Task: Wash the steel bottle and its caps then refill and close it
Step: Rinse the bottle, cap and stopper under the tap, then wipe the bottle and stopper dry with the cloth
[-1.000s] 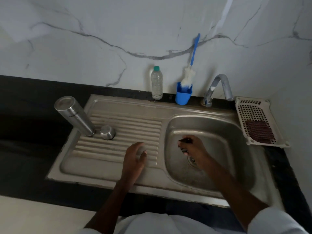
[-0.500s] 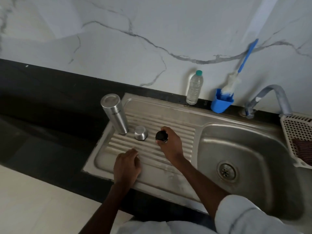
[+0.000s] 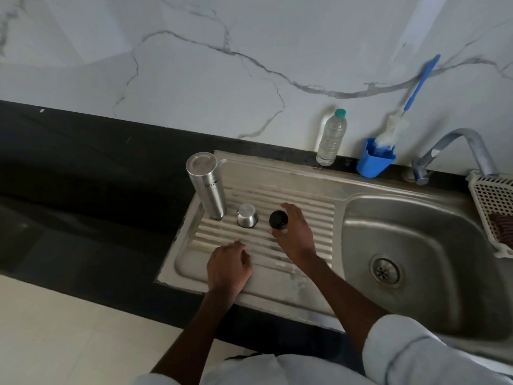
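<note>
One steel bottle point(image 3: 207, 184) and two caps — steel cap point(image 3: 246, 215), black cap point(image 3: 278, 219) — stood mid-frame; right hand point(image 3: 295, 237) fingers loosely spread around the black one, left hand point(image 3: 228, 266) fingers curled, empty.

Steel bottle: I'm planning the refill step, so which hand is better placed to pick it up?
Left. The left hand holds nothing, nearer the inverted steel bottle; the right hand is at the black cap.
</note>
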Demonstrator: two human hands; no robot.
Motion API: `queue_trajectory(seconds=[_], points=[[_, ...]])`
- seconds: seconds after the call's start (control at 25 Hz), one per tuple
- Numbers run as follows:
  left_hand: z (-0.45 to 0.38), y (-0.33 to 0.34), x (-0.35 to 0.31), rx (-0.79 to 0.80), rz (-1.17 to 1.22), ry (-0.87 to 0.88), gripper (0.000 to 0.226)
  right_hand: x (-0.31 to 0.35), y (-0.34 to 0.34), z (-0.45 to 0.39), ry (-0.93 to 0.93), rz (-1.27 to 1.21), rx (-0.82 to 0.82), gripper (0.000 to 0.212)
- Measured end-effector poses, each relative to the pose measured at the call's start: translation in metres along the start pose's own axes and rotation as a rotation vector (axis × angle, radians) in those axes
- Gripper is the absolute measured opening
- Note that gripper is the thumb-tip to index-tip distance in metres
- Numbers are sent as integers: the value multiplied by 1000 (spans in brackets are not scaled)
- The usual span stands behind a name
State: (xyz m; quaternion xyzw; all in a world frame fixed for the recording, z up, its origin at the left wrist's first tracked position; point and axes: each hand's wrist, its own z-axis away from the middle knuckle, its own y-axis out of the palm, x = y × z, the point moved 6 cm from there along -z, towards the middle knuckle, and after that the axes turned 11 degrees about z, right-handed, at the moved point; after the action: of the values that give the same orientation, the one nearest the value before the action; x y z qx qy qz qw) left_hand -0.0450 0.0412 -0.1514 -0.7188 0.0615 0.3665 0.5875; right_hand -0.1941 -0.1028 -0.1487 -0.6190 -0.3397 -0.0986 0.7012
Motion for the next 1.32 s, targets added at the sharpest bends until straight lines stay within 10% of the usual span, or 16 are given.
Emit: queue_trajectory(seconds=[0.36, 0.76, 1.32], points=[[6, 9, -44, -124, 176, 252, 29, -28, -38, 92, -52, 383, -138, 58], [16, 126, -188, 221, 269, 440, 51, -159, -132, 123, 65, 510, -190, 44], [-1, 281, -422, 657, 659, 35, 52, -347, -302, 112, 426, 97, -506, 40]])
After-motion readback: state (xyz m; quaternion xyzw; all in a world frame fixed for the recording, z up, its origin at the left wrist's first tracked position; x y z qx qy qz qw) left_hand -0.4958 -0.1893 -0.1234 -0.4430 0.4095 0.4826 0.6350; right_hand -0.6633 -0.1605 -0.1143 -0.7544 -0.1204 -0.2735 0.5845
